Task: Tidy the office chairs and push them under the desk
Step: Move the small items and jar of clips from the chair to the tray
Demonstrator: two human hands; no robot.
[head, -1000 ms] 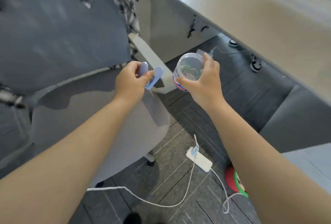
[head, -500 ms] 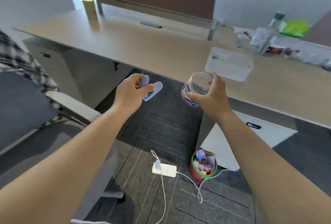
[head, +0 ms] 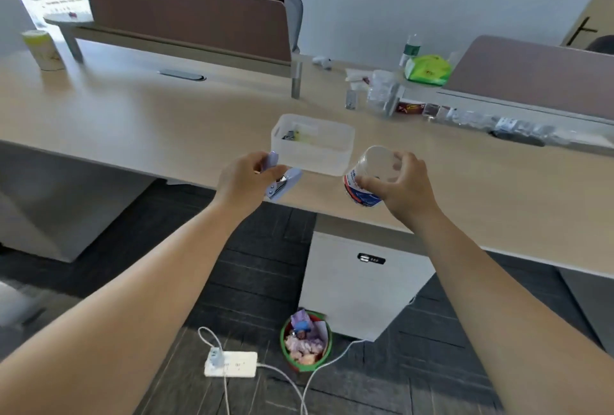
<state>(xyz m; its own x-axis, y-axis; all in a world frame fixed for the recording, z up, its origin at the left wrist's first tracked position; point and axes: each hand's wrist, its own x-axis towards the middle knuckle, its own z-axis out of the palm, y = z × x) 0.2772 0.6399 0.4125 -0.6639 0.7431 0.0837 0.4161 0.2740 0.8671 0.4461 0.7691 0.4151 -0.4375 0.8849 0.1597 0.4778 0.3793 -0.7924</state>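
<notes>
Office chairs are not shown clearly; only a blurred pale edge at lower left [head: 13, 301] may be one. Both hands are occupied at centre frame over the bench [head: 149, 122]: the left hand [head: 244, 182] is closed on a lilac stapler [head: 282, 183], the right hand [head: 403, 187] on a clear tub [head: 367, 175].

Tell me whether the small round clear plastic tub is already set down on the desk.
No: the right hand holds the small round clear plastic tub in the air above the light wooden desk, near its front edge.
</notes>
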